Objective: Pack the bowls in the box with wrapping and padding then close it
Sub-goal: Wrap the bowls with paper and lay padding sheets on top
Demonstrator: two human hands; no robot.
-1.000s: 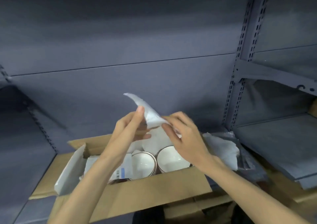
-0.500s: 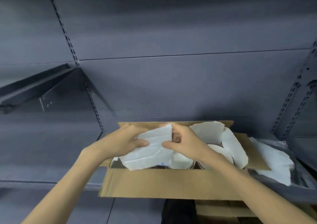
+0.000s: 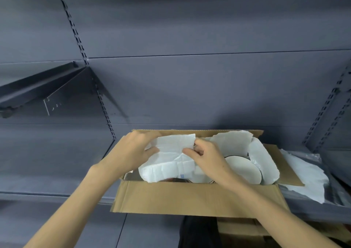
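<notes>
Cardboard box: lower centre of frame, flaps open, long axis left-right, on a grey metal shelf. Wrapping sheet: over the box's left half, pinched by left hand and right hand, close together. White bowl: inside, right. Since a second ago the sheet has come down from above the box. Loose paper: right of the box.

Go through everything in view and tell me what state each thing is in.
Box: open, flaps out.
Paper sheet: creased, held over the box.
Bowl: uncovered, inside the box.
Left hand: grips the sheet.
Right hand: pinches the sheet.
Loose paper: crumpled, beside the box.
</notes>
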